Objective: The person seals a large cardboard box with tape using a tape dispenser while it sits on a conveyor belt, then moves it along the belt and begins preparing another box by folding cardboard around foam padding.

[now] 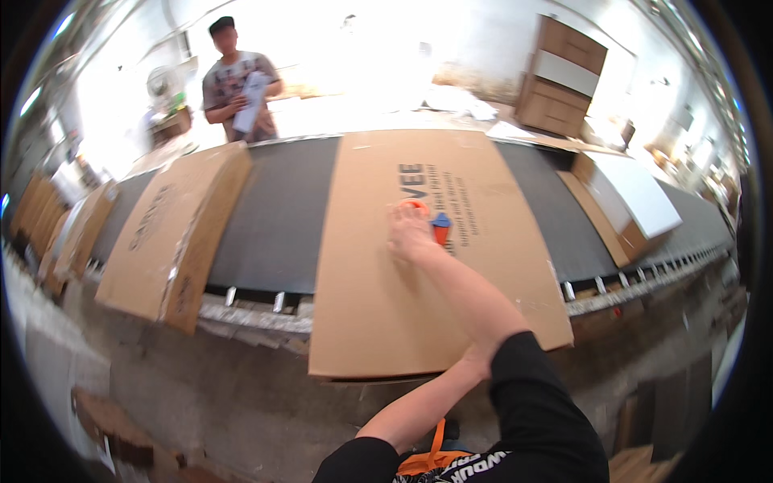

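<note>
My right hand (412, 230) is closed around an orange and blue hand-held tool (441, 228) that looks like a tape dispenser. It is above the middle of a large flat cardboard carton (368, 265), beside the printed lettering. An orange ring-shaped part shows at my fingertips. My left forearm reaches in from the bottom and meets my right forearm near the carton's near edge; the left hand itself is hidden there. The carton lies across a dark conveyor belt (275, 211), its near end jutting past the belt's edge.
Another cardboard carton (169, 229) lies to the left on the belt. To the right is an open carton piece with a white panel (634, 187). A person (238, 84) stands across the belt holding papers. A wooden drawer cabinet (561, 78) stands at the back right.
</note>
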